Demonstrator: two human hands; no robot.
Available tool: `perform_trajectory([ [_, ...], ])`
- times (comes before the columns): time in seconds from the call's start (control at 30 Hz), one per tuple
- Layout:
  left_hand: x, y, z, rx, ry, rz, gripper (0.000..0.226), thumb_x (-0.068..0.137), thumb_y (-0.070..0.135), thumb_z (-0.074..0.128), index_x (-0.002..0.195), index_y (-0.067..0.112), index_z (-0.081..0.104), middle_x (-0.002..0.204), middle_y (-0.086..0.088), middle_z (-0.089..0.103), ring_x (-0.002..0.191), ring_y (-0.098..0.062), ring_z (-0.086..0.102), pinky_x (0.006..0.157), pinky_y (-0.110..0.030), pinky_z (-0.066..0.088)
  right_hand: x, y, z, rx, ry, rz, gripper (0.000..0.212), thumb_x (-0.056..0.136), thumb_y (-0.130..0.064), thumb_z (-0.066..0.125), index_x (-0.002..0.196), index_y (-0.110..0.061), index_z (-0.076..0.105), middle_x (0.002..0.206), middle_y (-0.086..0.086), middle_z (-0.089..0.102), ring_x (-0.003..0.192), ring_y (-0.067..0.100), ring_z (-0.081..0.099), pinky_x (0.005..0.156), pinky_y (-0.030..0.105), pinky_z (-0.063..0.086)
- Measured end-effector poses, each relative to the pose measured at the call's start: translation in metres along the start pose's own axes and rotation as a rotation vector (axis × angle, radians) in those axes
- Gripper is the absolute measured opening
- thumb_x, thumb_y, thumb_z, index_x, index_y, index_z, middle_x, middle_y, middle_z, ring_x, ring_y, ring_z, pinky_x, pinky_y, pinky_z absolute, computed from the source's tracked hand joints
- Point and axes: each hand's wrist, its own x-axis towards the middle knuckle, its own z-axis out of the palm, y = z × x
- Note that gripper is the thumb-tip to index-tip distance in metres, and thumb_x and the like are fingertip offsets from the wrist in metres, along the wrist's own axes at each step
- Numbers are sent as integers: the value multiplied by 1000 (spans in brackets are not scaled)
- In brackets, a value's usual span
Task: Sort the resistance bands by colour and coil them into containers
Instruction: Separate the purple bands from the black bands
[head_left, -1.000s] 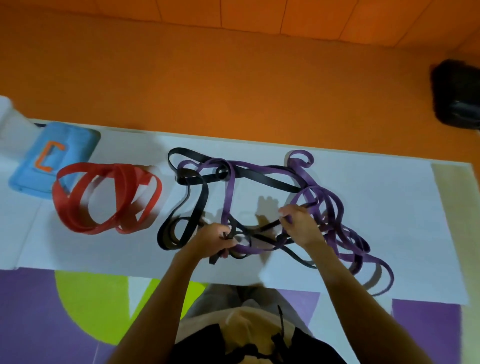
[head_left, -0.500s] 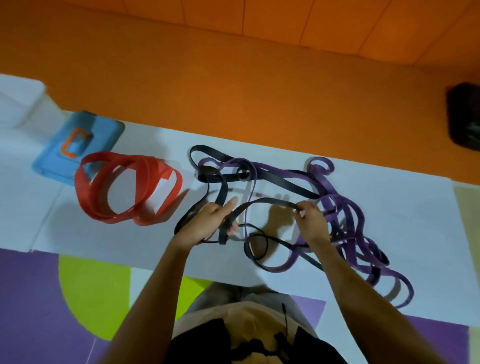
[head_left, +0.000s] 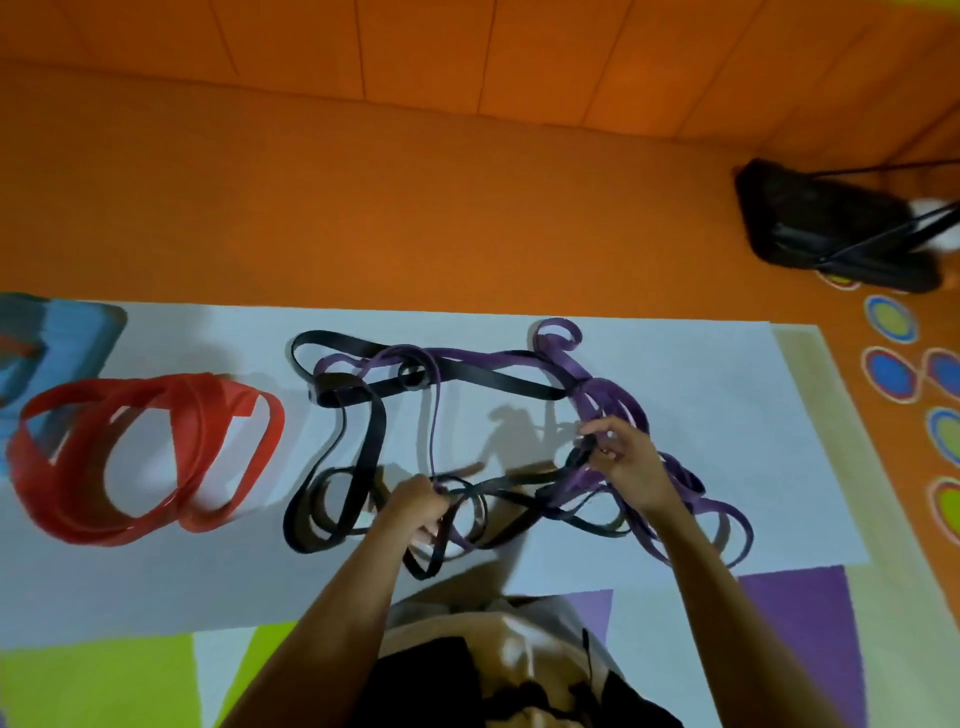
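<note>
The person is working on the sorting step: separating the black bands (head_left: 371, 441), long flat loops of rubber, from the purple bands (head_left: 498, 358), thinner flat loops of the same kind. Both colours are lying tangled together in the middle of the white sheet (head_left: 717, 395) on the floor. The black ones are mostly on the left of the heap and the purple ones are piling up on the right.

The left hand (head_left: 415, 506) is gripping a bunch of black strands at the near edge of the tangle, with its fingers curled round them. A thin purple strand is also running down to this hand. The right hand (head_left: 623, 462) is pinching a dark strand, which seems to be black, where it is crossing the purple heap.

The red bands (head_left: 208, 395), wide flat loops, are lying apart on the left as one loose coil, so this colour seems to be sorted already. A blue rectangular object (head_left: 67, 332) is lying beyond them; it is not clear whether it is a container.

The next move probably calls for drawing the black strand out through the purple loops slowly, with one hand holding the heap down so the knot is not tightening.
</note>
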Motion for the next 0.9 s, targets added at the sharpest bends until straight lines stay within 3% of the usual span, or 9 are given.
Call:
perform_trajectory([
  [0.07, 6, 0, 7, -46, 72, 18, 30, 101, 22, 70, 120, 0, 63, 94, -15, 75, 72, -23, 78, 63, -36, 67, -11, 9, -3, 7, 10, 24, 30, 87, 28, 59, 107, 7, 68, 104, 16, 74, 97, 30, 73, 82, 32, 62],
  [0.13, 9, 1, 6, -19, 123, 39, 24, 102, 15, 65, 122, 2, 63, 107, -17, 74, 88, -28, 77, 77, -41, 67, -19, 21, -4, 63, 36, 55, 26, 93, 27, 51, 104, 10, 67, 101, 28, 71, 95, 45, 71, 85, 49, 63],
  [0.27, 14, 8, -12, -128, 212, 42, 24, 101, 20, 62, 106, -3, 64, 100, -21, 75, 89, -36, 77, 83, -45, 66, -25, 43, -3, 124, 186, 164, 26, 98, 23, 44, 108, 12, 66, 116, 34, 66, 105, 57, 64, 90, 68, 55],
  [0.43, 22, 16, -38, -361, 318, 41, 27, 101, 23, 62, 105, -4, 62, 97, -19, 78, 88, -36, 78, 90, -51, 63, -28, 62, 12, 237, 193, 276, 29, 100, 17, 53, 123, 2, 61, 126, 29, 63, 103, 35, 69, 83, 38, 61],
  [0.57, 22, 12, -39, -508, 440, 86, 29, 102, 27, 61, 105, -2, 63, 95, -22, 78, 86, -39, 78, 90, -55, 62, -24, 67, 25, 313, 81, 395, 22, 103, 9, 56, 124, 5, 62, 121, 35, 67, 101, 38, 71, 80, 38, 59],
  [0.7, 11, 8, -27, -319, 611, 136, 67, 100, 42, 70, 142, -2, 42, 134, -23, 66, 116, -44, 69, 96, -51, 58, -23, 59, 37, 316, -15, 305, 24, 106, 0, 58, 128, 5, 67, 122, 29, 72, 118, 46, 69, 100, 53, 59],
  [0.77, 6, 15, -20, -215, 684, 271, 52, 102, 38, 68, 135, 4, 47, 132, -18, 67, 118, -41, 68, 86, -41, 54, -23, 51, 44, 349, -97, 265, 27, 107, -7, 58, 132, -3, 70, 125, 19, 74, 117, 40, 70, 99, 51, 60],
  [0.83, 7, 30, -9, -104, 602, 400, 24, 104, 31, 63, 112, 11, 53, 104, -9, 70, 103, -36, 71, 68, -29, 47, -23, 43, 51, 377, -217, 263, 30, 107, -13, 61, 135, -16, 72, 123, 2, 77, 116, 29, 72, 92, 37, 61],
  [0.9, 12, 48, 9, -29, 374, 424, 19, 106, 30, 61, 106, 11, 58, 98, -5, 69, 100, -33, 69, 71, -33, 48, -23, 38, 58, 341, -346, 217, 35, 107, -13, 62, 141, -16, 68, 134, -4, 73, 127, 22, 69, 101, 34, 58],
])
